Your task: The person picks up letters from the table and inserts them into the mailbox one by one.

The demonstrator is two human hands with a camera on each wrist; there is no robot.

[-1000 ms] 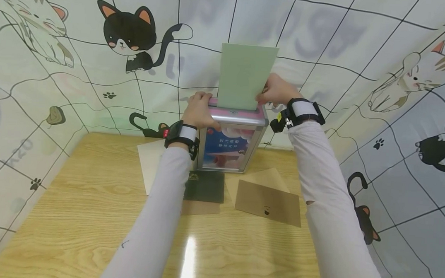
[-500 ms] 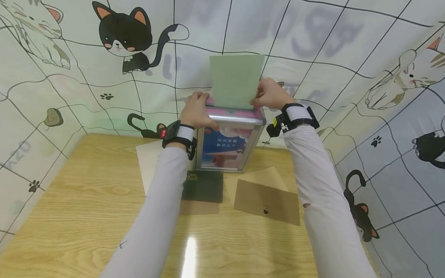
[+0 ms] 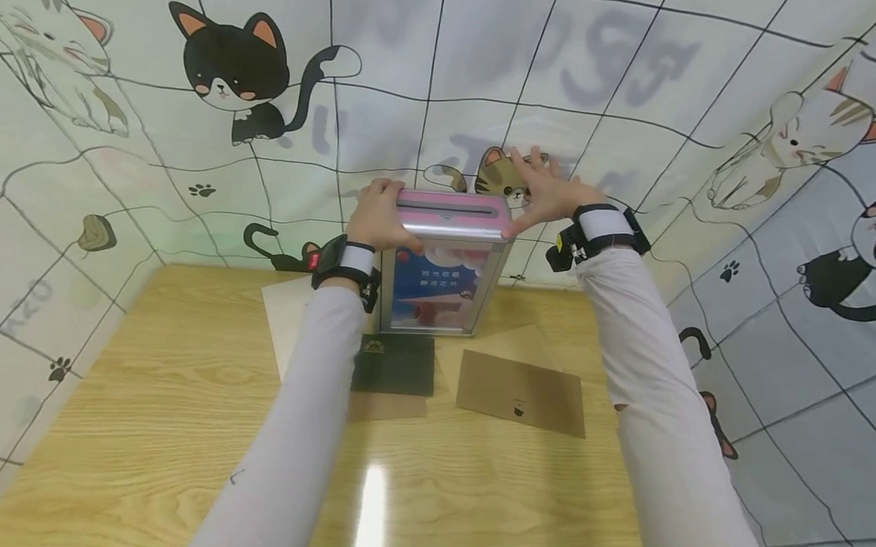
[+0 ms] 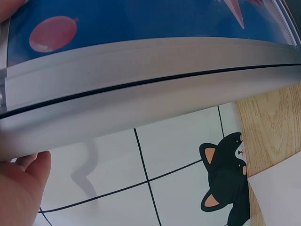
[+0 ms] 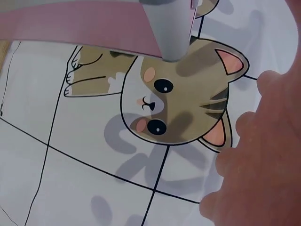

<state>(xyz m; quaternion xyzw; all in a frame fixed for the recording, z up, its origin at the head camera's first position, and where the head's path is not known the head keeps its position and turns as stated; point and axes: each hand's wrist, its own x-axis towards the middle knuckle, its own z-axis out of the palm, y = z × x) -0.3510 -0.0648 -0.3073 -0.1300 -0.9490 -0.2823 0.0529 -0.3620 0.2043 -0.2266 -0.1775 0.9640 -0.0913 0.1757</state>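
Observation:
A silver-framed box (image 3: 441, 286) with a pink slotted top and a blue picture front stands upright at the back of the table. The left hand (image 3: 383, 216) grips its upper left corner, thumb on the front; the left wrist view shows fingers (image 4: 40, 167) behind the silver side edge (image 4: 117, 106). By the upper right corner, the right hand (image 3: 547, 193) is spread, its thumb close to the box edge; whether it touches, I cannot tell. In the right wrist view the right hand (image 5: 268, 155) holds nothing beside the pink top (image 5: 94, 26). The slot has no paper sticking out.
On the wooden table (image 3: 145, 424), a dark green envelope (image 3: 397, 365) lies before the box, partly over a brown one (image 3: 388, 407). A brown envelope (image 3: 521, 393) overlaps a tan one (image 3: 508, 346) to the right. White paper (image 3: 284, 307) lies left. Cat-print cloth (image 3: 389, 59) hangs behind.
The light green sheet sank into the slot and is now out of sight. The right hand let go of it and spread its fingers. The left hand kept its grip on the box.

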